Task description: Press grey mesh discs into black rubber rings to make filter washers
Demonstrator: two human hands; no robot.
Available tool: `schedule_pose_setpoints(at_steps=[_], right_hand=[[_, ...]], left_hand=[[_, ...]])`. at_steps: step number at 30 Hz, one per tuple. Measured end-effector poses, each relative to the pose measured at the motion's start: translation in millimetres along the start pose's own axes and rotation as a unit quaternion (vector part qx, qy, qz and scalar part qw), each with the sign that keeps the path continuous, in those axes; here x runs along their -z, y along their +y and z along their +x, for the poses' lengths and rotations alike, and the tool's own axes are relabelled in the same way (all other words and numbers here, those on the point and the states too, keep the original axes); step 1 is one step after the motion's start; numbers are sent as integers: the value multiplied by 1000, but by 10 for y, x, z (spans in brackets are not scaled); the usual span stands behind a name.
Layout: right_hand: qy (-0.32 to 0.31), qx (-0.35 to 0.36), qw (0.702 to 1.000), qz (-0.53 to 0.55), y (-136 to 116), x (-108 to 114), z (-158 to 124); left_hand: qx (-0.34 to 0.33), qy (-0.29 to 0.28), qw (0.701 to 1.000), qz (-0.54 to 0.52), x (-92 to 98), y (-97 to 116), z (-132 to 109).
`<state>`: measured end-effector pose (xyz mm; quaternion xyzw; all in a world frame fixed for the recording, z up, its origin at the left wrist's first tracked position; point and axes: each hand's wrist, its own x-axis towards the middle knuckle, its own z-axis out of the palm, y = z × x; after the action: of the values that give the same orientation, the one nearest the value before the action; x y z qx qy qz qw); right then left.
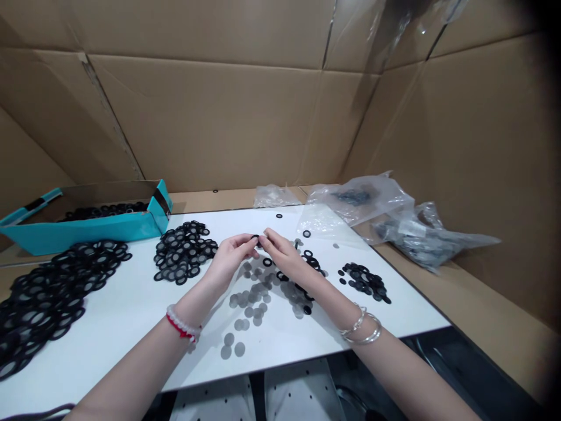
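Over the middle of the white board, my left hand [230, 257] and my right hand [283, 254] meet with their fingertips pinched together. Between them sits a small black ring [255, 237], held by both hands; most of it is covered by fingers. Thin grey translucent discs [252, 297] are scattered on the board below my hands. Loose black rings [267, 262] lie around and partly under my right hand. Left of my left hand is a heap of black rings with grey centres [182, 251].
A larger heap of black rings [52, 292] spreads along the left, before a blue cardboard box [87, 230] holding more. Small black pieces [366, 282] are piled right. Clear plastic bags [421, 237] lie at the back right. Cardboard walls [219, 117] enclose the back and sides.
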<state>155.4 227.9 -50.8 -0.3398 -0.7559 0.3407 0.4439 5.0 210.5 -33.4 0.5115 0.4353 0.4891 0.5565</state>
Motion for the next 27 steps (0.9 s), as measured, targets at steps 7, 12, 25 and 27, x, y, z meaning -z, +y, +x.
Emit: schedule_pose_setpoints(at_steps=[7,12,25,27], right_hand=[[48,88,992,-80,-39,8,-6],[39,105,990,-90,-58,-21,-13],[24,62,997,-50,-62,-6,2],[6,41,998,-39,-56,7,1]], left_hand=[[8,-39,997,71,7,74,-12],[-7,1,995,101,11,91,-16],[4,-36,998,43,73,59,45],[18,-34,999,33,72,71,46]])
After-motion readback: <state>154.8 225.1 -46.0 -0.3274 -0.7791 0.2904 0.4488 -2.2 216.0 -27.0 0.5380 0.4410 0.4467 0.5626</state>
